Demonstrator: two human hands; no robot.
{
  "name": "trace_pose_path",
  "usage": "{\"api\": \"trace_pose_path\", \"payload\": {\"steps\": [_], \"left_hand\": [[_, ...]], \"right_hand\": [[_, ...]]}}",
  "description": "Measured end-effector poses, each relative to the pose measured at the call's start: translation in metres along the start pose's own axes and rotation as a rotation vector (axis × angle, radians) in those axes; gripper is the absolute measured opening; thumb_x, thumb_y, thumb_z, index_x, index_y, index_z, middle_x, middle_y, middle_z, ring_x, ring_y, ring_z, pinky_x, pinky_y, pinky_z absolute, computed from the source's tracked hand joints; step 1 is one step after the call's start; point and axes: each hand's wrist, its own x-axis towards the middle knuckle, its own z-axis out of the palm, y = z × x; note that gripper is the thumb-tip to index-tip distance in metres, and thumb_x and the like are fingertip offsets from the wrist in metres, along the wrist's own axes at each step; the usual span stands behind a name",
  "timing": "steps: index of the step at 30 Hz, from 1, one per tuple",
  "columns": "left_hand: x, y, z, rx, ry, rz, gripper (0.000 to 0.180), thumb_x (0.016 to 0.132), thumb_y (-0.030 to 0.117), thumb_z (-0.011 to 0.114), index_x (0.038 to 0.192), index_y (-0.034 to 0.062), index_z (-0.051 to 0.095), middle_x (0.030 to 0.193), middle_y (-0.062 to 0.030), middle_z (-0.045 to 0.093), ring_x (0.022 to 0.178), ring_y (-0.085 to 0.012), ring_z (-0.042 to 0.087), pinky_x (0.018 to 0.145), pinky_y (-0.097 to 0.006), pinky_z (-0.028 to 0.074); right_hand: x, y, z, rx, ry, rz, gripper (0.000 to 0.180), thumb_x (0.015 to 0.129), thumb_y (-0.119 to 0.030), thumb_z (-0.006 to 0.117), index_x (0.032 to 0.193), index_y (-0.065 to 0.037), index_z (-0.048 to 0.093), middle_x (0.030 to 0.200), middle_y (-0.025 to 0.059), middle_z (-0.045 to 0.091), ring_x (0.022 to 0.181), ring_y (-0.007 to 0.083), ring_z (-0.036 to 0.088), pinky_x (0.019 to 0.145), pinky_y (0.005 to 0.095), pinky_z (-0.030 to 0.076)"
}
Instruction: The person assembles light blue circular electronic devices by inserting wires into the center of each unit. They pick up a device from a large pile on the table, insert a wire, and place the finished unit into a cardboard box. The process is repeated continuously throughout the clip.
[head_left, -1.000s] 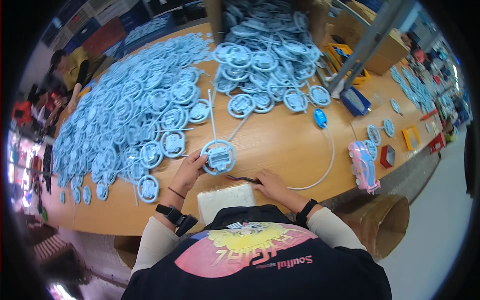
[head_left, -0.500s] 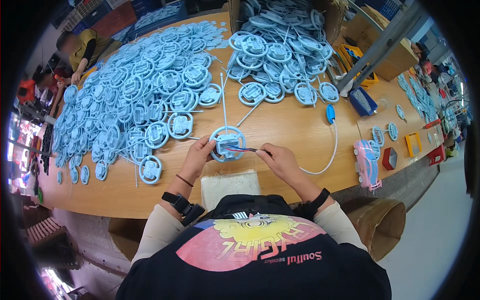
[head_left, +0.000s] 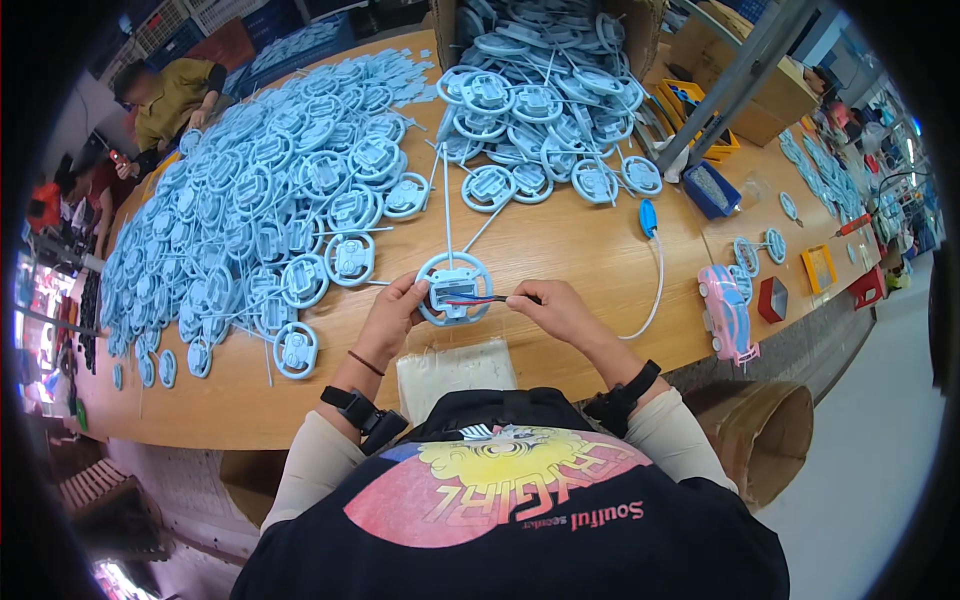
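Near the front edge of the table, my left hand (head_left: 402, 302) pinches the left rim of a light blue toy steering wheel (head_left: 482, 272). A long thin rod of the same blue sticks up from its top, away from me. The wheel's middle has an open rectangular recess. My right hand (head_left: 552, 308) is closed on a thin dark piece with red and blue strands (head_left: 490, 298), which reaches left into that recess. Whether these strands are wires or the prongs of a tool, I cannot tell. A white pad (head_left: 455, 372) lies just below the wheel.
A large heap of blue steering wheels (head_left: 250, 200) covers the left; more spill from a carton (head_left: 650, 40). To the right are a blue device on a white cable (head_left: 648, 218), a blue bin (head_left: 712, 190) and a pink toy car (head_left: 728, 312). Another person (head_left: 175, 100) sits far left.
The view has shifted slightly. My right hand and the strands have come a little nearer the wheel, and the strands lie lower across its recess. My left hand keeps its grip.
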Motion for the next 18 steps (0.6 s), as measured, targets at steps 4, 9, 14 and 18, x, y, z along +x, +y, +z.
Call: {"api": "trace_pose_path", "payload": {"steps": [4, 9, 14, 18], "left_hand": [[0.003, 0.002, 0.003, -0.018, -0.035, -0.017, 0.026, 0.095, 0.02, 0.049, 0.11, 0.0006, 0.056, 0.089, -0.0025, 0.06, 0.077, -0.0113, 0.059, 0.072, -0.029, 0.055], [0.006, -0.013, -0.014, -0.041, -0.062, 0.045, 0.029, 0.096, 0.025, 0.047, 0.111, 0.0019, 0.055, 0.092, -0.005, 0.061, 0.079, -0.0136, 0.06, 0.073, -0.03, 0.053], [0.001, -0.014, 0.001, -0.275, -0.129, -0.077, 0.038, 0.097, 0.033, 0.042, 0.119, 0.0031, 0.05, 0.113, -0.0106, 0.058, 0.1, -0.021, 0.058, 0.088, -0.037, 0.049], [-0.001, -0.022, 0.006, -0.508, -0.19, -0.098, 0.042, 0.096, 0.037, 0.04, 0.125, 0.0067, 0.045, 0.123, -0.0107, 0.054, 0.112, -0.0244, 0.053, 0.097, -0.041, 0.044]], "right_hand": [[0.0, 0.003, -0.005, -0.027, -0.001, -0.044, 0.025, 0.083, -0.029, 0.061, 0.083, -0.005, 0.066, 0.064, 0.0106, 0.058, 0.059, 0.0216, 0.054, 0.056, 0.0337, 0.041], [0.009, 0.006, -0.005, -0.1, 0.028, -0.181, 0.026, 0.08, -0.031, 0.061, 0.082, -0.006, 0.067, 0.072, 0.0142, 0.063, 0.068, 0.0286, 0.061, 0.062, 0.0362, 0.046], [0.009, 0.01, -0.005, -0.003, -0.038, -0.151, 0.026, 0.081, -0.031, 0.061, 0.083, -0.006, 0.066, 0.07, 0.013, 0.061, 0.064, 0.026, 0.057, 0.06, 0.0348, 0.044], [0.003, 0.006, 0.004, 0.093, -0.041, -0.103, 0.027, 0.08, -0.032, 0.06, 0.08, -0.006, 0.066, 0.074, 0.0143, 0.063, 0.068, 0.0301, 0.059, 0.062, 0.0372, 0.046]]}}
